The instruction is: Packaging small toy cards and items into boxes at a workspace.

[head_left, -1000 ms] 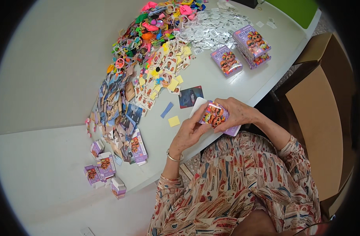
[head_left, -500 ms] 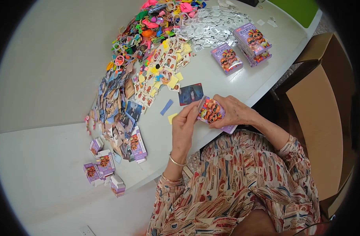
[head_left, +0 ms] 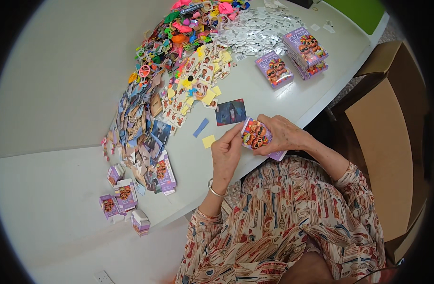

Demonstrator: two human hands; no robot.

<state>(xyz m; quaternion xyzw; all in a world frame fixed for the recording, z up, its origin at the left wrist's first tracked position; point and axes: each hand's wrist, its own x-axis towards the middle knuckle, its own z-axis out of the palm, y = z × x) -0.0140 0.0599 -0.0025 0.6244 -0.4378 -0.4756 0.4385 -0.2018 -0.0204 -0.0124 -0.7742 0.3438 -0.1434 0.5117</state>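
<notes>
My right hand (head_left: 284, 136) grips a small purple cardboard box (head_left: 256, 134) with cartoon figures on its front, fingers behind and thumb along its side. At the box's left end, my left hand (head_left: 228, 154) has thumb and forefinger pinched against the edge; the other fingers are curled in. A purple flap shows under my right hand. Just beyond the box lies a dark picture card (head_left: 230, 112) on the table. To the left of the card are a blue paper strip (head_left: 201, 128) and a yellow paper square (head_left: 208, 141).
Small colourful toys (head_left: 181, 35), silvery sachets (head_left: 259, 31), sticker sheets (head_left: 205, 71) and folded papers (head_left: 134, 113) lie heaped across the table. Finished-looking purple boxes (head_left: 306, 46) are stacked at the far right, others (head_left: 126, 195) at the left. An open carton (head_left: 383, 142) stands right.
My left hand has shifted slightly down and left at the box's end, uncovering more of the yellow square. The box's left edge shows more plainly. My right hand keeps its grip.
</notes>
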